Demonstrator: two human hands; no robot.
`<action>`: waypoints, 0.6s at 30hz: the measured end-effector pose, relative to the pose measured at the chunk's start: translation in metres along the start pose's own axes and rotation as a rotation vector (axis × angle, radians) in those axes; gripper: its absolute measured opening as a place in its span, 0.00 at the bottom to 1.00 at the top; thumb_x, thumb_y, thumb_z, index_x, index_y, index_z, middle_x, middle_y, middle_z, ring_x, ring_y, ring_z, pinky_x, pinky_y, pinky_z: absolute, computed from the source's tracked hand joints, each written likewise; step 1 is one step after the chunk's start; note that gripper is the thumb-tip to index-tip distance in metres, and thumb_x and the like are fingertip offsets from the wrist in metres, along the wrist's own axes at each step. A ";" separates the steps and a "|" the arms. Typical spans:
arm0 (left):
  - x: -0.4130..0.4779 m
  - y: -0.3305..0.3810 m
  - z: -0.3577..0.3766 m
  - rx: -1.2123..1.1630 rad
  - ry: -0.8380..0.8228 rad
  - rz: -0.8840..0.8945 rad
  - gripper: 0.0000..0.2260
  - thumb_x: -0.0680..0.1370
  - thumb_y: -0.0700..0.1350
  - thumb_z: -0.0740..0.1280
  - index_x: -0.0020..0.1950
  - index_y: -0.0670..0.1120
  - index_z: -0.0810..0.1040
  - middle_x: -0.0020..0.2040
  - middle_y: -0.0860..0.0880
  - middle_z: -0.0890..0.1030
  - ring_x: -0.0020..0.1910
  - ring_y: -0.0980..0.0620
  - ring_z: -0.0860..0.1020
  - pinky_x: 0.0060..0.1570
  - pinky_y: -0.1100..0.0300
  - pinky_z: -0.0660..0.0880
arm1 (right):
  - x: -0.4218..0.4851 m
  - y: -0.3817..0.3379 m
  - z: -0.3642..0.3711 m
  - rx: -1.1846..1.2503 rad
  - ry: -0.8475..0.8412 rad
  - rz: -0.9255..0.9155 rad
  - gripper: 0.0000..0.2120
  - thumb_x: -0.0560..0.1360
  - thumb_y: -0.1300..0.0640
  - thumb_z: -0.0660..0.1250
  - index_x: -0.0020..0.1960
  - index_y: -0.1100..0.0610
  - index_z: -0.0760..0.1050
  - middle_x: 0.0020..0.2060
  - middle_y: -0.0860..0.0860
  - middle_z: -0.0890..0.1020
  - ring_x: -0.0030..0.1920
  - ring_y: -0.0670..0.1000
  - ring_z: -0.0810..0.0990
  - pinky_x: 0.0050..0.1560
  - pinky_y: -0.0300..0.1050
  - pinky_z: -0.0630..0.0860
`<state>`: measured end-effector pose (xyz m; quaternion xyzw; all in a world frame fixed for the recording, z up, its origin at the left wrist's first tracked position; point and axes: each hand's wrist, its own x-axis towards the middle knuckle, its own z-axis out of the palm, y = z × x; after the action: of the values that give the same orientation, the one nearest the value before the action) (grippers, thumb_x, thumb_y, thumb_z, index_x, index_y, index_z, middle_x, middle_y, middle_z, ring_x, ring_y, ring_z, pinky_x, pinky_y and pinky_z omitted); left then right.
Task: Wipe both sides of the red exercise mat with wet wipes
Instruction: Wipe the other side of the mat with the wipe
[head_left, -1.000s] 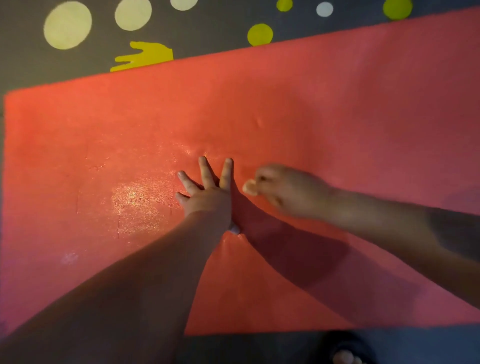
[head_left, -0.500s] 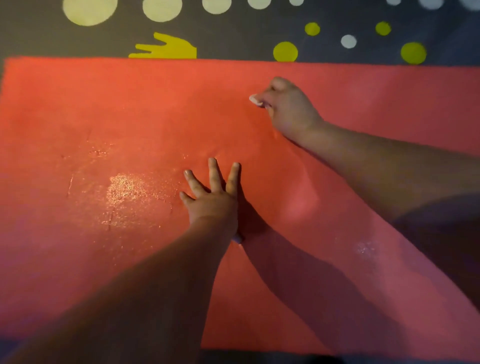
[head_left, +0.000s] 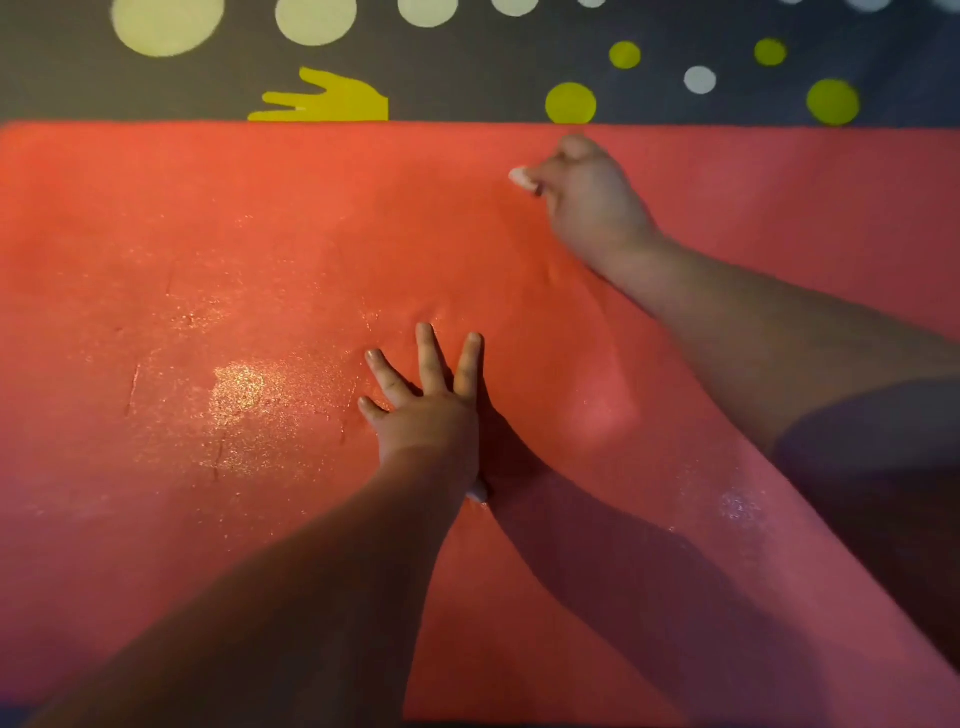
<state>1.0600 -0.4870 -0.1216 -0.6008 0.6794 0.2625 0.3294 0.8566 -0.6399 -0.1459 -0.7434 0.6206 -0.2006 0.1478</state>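
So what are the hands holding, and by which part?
The right hand grips a bunched white wet wipe, one end poking out. The left hand holds nothing, flat on the red exercise mat.

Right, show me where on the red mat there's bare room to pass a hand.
Widest: the far-left stretch of the red mat, between its far edge and the wet sheen, left of the right hand gripping the wipe. Also the far-right corner beyond the right forearm. Crowded: the middle, where the left hand presses flat beside that forearm.
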 end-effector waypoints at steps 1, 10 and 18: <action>0.000 0.001 0.000 0.002 -0.004 -0.002 0.75 0.60 0.58 0.84 0.71 0.59 0.16 0.73 0.45 0.17 0.73 0.21 0.29 0.72 0.25 0.54 | 0.007 0.008 -0.006 -0.030 0.056 0.139 0.18 0.79 0.50 0.59 0.56 0.57 0.83 0.48 0.57 0.78 0.51 0.59 0.79 0.47 0.43 0.70; 0.003 0.001 -0.001 -0.013 -0.017 0.007 0.76 0.58 0.59 0.85 0.70 0.60 0.16 0.72 0.45 0.16 0.73 0.22 0.29 0.71 0.24 0.55 | 0.023 -0.043 0.016 -0.119 -0.062 0.221 0.16 0.82 0.47 0.56 0.59 0.54 0.79 0.55 0.52 0.78 0.57 0.57 0.78 0.50 0.46 0.69; 0.002 0.000 -0.007 -0.006 -0.042 0.001 0.75 0.59 0.60 0.84 0.70 0.60 0.16 0.72 0.45 0.16 0.72 0.22 0.28 0.71 0.24 0.54 | 0.044 0.022 -0.008 -0.187 0.094 0.544 0.15 0.83 0.58 0.57 0.62 0.61 0.78 0.61 0.60 0.76 0.60 0.59 0.76 0.53 0.43 0.68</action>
<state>1.0586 -0.4935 -0.1192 -0.5959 0.6718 0.2771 0.3418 0.8400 -0.6873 -0.1437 -0.5500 0.8191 -0.1300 0.0980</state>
